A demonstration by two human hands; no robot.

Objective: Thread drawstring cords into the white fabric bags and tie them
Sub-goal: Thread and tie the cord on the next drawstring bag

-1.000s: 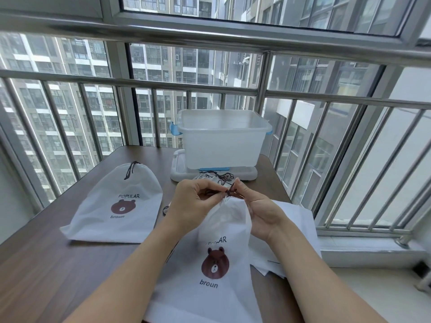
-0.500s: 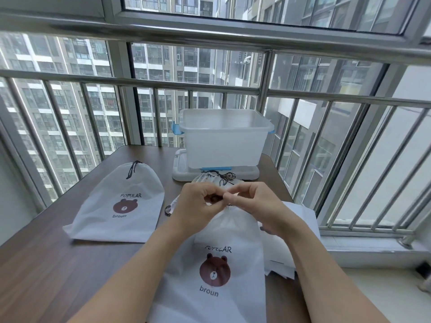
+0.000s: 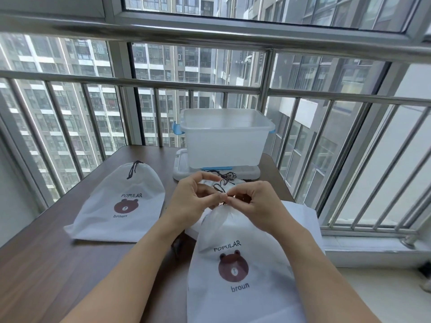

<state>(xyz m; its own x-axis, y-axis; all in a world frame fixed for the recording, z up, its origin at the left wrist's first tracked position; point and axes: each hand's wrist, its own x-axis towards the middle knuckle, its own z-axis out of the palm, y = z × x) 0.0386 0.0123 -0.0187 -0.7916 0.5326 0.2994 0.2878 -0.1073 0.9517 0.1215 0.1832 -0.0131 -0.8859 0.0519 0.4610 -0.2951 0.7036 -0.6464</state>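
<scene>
A white fabric bag (image 3: 240, 264) with a brown bear print lies in front of me, its neck gathered tight under my hands. My left hand (image 3: 193, 201) and my right hand (image 3: 254, 203) meet above the neck, and both pinch the dark drawstring cord (image 3: 220, 187), which loops up between them. A second bear bag (image 3: 121, 203) lies flat at the left, cinched, with a dark cord (image 3: 133, 170) hanging from its top. Loose dark cords (image 3: 229, 176) lie just beyond my fingers.
A translucent plastic bin (image 3: 224, 138) with blue clips stands on its white lid (image 3: 182, 169) at the back of the brown table (image 3: 46, 264). More flat white bags (image 3: 303, 217) are stacked at the right. Metal railing bars close off the far and right sides.
My hands have stayed together at the bag's neck, working the cord. A small loop of cord now stands up between them, and the bag lies a little further right.
</scene>
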